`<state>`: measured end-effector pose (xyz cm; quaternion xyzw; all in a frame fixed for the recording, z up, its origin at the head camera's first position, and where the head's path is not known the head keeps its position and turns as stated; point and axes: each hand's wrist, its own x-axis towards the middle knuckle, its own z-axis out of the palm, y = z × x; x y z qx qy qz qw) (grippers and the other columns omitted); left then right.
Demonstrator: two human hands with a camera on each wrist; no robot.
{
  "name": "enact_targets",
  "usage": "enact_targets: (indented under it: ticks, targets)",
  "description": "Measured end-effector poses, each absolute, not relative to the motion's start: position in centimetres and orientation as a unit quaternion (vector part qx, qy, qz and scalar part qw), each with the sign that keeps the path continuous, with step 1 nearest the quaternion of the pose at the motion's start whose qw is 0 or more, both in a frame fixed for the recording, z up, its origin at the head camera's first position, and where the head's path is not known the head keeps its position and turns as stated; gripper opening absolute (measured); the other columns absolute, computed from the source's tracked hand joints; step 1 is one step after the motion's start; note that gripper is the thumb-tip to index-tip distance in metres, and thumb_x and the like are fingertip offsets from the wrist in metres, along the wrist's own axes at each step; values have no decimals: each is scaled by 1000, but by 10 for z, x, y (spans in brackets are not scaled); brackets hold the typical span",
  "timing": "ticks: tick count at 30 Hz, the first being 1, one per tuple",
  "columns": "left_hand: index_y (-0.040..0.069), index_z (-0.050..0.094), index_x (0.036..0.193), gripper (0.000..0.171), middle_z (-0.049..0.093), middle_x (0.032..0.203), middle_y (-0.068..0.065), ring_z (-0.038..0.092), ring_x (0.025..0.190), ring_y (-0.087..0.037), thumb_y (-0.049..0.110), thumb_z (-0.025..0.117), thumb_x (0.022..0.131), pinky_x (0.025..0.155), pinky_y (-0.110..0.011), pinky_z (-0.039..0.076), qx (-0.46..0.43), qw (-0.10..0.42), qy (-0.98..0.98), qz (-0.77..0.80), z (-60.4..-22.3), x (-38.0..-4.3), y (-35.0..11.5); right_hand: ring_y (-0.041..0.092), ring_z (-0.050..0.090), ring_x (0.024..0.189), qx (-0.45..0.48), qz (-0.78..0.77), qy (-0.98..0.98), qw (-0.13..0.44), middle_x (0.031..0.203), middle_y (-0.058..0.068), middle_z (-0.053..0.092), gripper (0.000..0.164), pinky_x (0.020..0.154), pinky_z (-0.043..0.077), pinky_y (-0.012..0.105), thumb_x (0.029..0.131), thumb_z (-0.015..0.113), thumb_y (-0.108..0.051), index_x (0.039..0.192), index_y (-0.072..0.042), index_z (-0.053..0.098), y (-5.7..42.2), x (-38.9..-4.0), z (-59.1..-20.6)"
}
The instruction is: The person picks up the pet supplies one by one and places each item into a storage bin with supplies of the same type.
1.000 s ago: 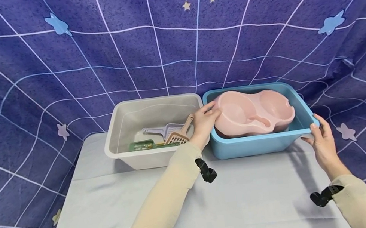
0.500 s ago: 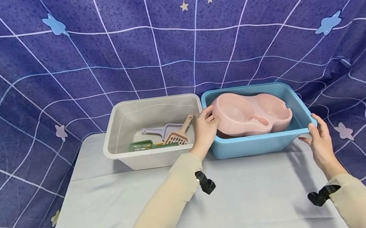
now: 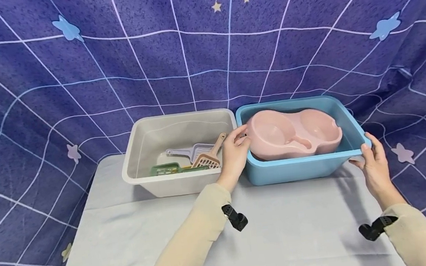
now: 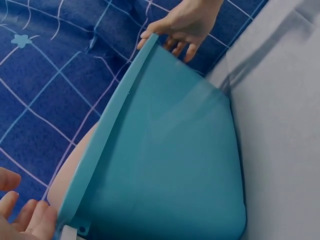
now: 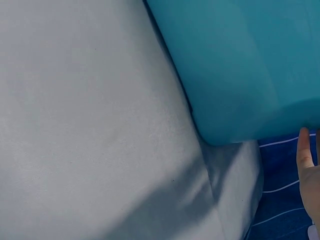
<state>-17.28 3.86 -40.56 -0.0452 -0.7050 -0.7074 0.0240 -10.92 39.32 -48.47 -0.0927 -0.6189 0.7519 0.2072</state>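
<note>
A pink double pet bowl (image 3: 316, 126) lies in the blue plastic bin (image 3: 292, 172), tilted slightly with its hollows facing up. My left hand (image 3: 235, 151) is at the bowl's left end, above the meeting rims of the two bins, fingers loosely bent. In the left wrist view, its fingers (image 4: 37, 220) are beside the blue rim; whether they touch the bowl is unclear. My right hand (image 3: 376, 169) grips the blue bin's front right corner, thumb on the rim and fingers below. The right wrist view shows only part of that hand (image 5: 311, 180).
A light grey bin (image 3: 177, 183) stands against the blue one's left side. Inside it lie a purple litter scoop (image 3: 179, 152), a tan scoop (image 3: 213, 151) and a green scoop (image 3: 166, 169). Both bins are on a white-covered table (image 3: 280, 239), with a patterned blue curtain (image 3: 204, 55) behind.
The pink bowl's left end has settled lower into the blue bin. My left hand has drawn back left from over the bowl's edge. The right hand keeps its place on the corner.
</note>
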Motion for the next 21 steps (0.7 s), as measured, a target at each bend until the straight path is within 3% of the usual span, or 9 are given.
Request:
enact_targets:
  ticks: [12,21]
  targets:
    - [6,63,131,34,62,126,-7,60,115,-23,7,60,97,95,-34,50,-100,40,-726,-680,-409,-164,22,6,58,97,-91,766,-600,211,133,-3,41,45,69,53,16,104,50,-16,148,-20,43,390,-108,-486]
    - [5,65,128,32,64,125,-5,61,111,-20,7,63,96,93,-34,51,-125,45,-723,-678,-407,-155,5,11,52,111,-155,753,-603,213,145,2,36,50,70,52,14,104,49,-20,153,-21,38,386,-110,-481]
